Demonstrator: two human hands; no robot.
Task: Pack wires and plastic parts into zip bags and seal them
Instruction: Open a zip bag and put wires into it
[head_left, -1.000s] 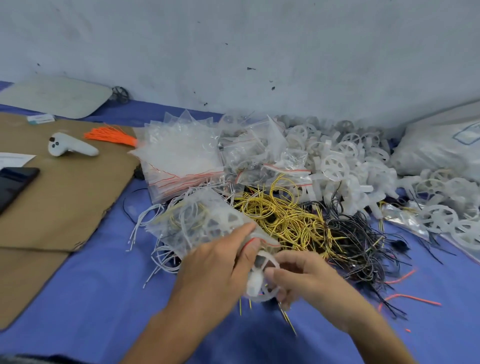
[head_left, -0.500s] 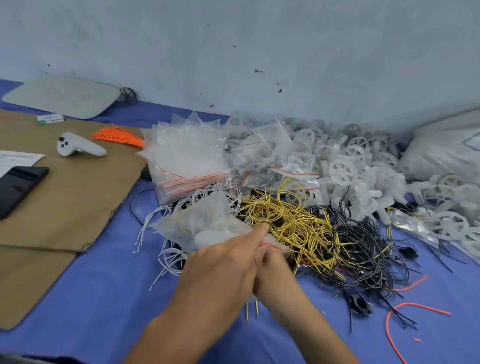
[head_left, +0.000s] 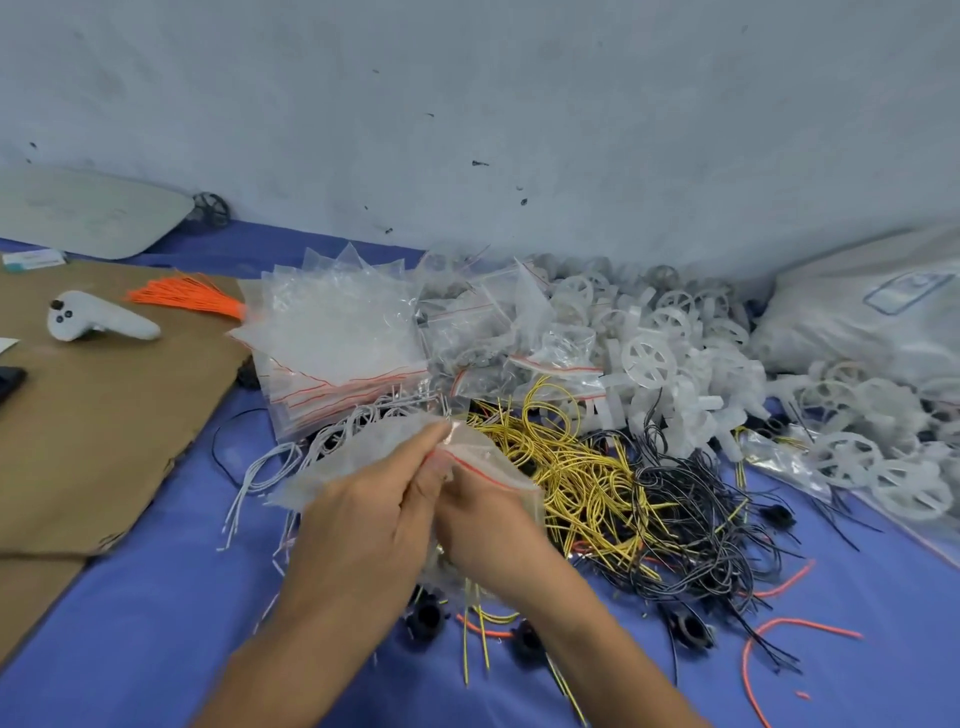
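My left hand (head_left: 363, 525) and my right hand (head_left: 483, 514) together pinch the red-striped mouth of a clear zip bag (head_left: 358, 452) held just above the blue cloth. The bag holds wires and a white plastic part, mostly hidden behind my left hand. Right of the bag lies a tangle of yellow wires (head_left: 566, 467), then black wires (head_left: 696, 509). White wires (head_left: 270, 462) spread to the left. A heap of white plastic wheels (head_left: 649, 358) sits behind the wires.
A stack of empty zip bags (head_left: 337, 343) lies behind my hands, filled bags (head_left: 483, 332) beside it. Brown cardboard (head_left: 104, 415) at left carries a white controller (head_left: 98, 322) and orange wires (head_left: 187, 299). Black round parts (head_left: 426, 618) and orange wire pieces (head_left: 769, 639) lie near the front.
The white plastic wheel that my right hand held at the bag's mouth has gone inside. Both hands have closed together on the bag's red zip strip.
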